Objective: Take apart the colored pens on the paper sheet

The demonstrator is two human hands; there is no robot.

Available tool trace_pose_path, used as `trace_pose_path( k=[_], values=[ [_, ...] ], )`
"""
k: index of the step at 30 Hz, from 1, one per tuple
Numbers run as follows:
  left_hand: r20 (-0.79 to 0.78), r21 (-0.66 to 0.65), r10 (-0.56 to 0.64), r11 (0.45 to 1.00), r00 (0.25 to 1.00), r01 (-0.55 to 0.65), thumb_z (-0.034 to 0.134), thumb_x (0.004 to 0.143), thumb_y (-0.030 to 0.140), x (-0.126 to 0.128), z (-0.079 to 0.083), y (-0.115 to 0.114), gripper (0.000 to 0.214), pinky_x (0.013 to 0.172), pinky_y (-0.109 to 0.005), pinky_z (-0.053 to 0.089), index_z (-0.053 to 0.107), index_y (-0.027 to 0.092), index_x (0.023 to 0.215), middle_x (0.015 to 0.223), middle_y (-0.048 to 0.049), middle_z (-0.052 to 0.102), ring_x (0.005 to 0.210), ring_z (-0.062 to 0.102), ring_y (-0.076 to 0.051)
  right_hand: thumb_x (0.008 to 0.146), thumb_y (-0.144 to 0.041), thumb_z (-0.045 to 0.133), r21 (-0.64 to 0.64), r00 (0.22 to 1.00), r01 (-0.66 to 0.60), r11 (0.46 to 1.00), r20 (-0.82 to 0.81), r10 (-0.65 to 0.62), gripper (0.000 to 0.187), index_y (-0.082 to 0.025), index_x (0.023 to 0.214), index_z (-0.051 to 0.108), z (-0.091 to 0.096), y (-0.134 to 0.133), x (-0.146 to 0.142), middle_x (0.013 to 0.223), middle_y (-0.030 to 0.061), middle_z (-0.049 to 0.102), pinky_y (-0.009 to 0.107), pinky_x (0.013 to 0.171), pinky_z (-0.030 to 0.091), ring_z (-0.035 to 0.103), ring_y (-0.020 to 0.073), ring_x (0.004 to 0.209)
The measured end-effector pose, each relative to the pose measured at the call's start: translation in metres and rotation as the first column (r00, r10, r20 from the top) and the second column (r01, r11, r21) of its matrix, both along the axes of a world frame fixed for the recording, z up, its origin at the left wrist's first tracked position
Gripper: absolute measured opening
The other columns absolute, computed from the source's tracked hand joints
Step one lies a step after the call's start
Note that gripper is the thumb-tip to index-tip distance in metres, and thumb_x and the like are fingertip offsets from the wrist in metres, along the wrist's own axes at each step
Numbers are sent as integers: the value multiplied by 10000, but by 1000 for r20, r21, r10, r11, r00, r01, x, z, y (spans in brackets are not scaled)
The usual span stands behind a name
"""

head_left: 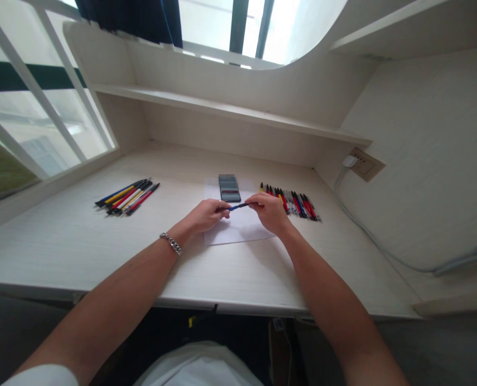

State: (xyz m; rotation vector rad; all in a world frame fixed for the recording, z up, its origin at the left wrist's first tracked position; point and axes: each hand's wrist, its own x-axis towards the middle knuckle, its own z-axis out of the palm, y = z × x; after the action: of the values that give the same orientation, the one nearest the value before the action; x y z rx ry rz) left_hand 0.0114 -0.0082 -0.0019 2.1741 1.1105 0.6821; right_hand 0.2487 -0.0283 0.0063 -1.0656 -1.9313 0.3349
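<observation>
Head view, pen: it is stretching between left hand and right hand, over the paper, blue toward the left and black toward the right.
Pen's long axis: it is running nearly side to side, rising slightly toward the right hand in the view and crossing in front of the case.
Nearer hand: neither is standing nearer, as both are touching the pen, one toward each end.
Left hand: it is gripping the blue side, fingers curled round it; from there the pen is pointing rightward.
Right hand: it is pinching the black side between thumb and fingers; from there the pen is pointing leftward.
Blue-black meeting: whether the two parts are joining tightly or standing slightly apart is too small to tell.
Case: it is lying on the paper, just beyond the pen and nearer the left hand's fingertips.
Right row of pens: it is lying just beside the right hand, which is hiding part of it; whether they are touching cannot be told.
Left pile of pens: it is resting on the worktop, well apart from the left hand, its pens slanting away and rightward.
</observation>
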Motion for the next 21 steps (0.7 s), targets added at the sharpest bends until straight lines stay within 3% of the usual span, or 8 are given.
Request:
trace_pose_path(
  k=[4, 8, 13, 16, 19, 21],
  values=[
    [69, 19, 75, 997, 995, -76, 639, 835, 302, 2, -2, -1, 264, 695, -278, 454, 792, 193, 1020, 862, -43, 771, 757, 644, -177, 879, -175, 632, -88, 1000, 15, 996, 9, -14, 151, -216, 921, 772, 3, -1, 2, 900, 44, 737, 279, 737, 497, 666, 171, 802],
    [130, 30, 155, 987, 979, -160, 724, 767, 287, 5, 1, -5, 261, 742, -292, 481, 804, 202, 1001, 859, -42, 777, 765, 660, -183, 938, -269, 565, -261, 1000, 26, 965, 23, -20, 193, -192, 966, 740, 3, -3, -3, 701, 9, 703, 252, 648, 460, 641, 147, 649],
    [87, 37, 154, 987, 984, -158, 715, 772, 293, 4, 2, -4, 253, 751, -304, 481, 809, 205, 990, 860, -43, 779, 766, 659, -192, 994, -319, 466, -322, 993, 77, 944, 106, -45, 274, -187, 956, 704, -3, 0, -11, 563, -30, 638, 231, 646, 424, 612, 130, 606],
    [29, 31, 105, 994, 994, -106, 651, 830, 340, 4, 1, -2, 270, 702, -295, 460, 807, 209, 1007, 860, -44, 780, 750, 651, -189, 987, -354, 479, -317, 994, 60, 947, 105, -29, 285, -187, 941, 706, -4, 1, -8, 682, 0, 701, 238, 651, 438, 621, 132, 641],
    [-17, 21, 89, 996, 996, -88, 578, 881, 367, 4, 1, -1, 294, 651, -284, 429, 802, 203, 981, 838, -43, 777, 718, 638, -180, 873, -293, 647, -243, 999, 23, 970, 39, -14, 164, -187, 976, 715, -1, 1, -3, 913, 43, 750, 262, 720, 483, 654, 147, 750],
    [-29, 21, 84, 996, 996, -84, 557, 894, 370, 4, 1, -1, 306, 642, -281, 423, 797, 197, 970, 835, -46, 777, 710, 633, -177, 811, -217, 686, -206, 1000, 30, 978, 12, -28, 159, -189, 962, 722, 1, 0, 0, 949, 48, 750, 274, 755, 494, 662, 158, 794]
  ],
)
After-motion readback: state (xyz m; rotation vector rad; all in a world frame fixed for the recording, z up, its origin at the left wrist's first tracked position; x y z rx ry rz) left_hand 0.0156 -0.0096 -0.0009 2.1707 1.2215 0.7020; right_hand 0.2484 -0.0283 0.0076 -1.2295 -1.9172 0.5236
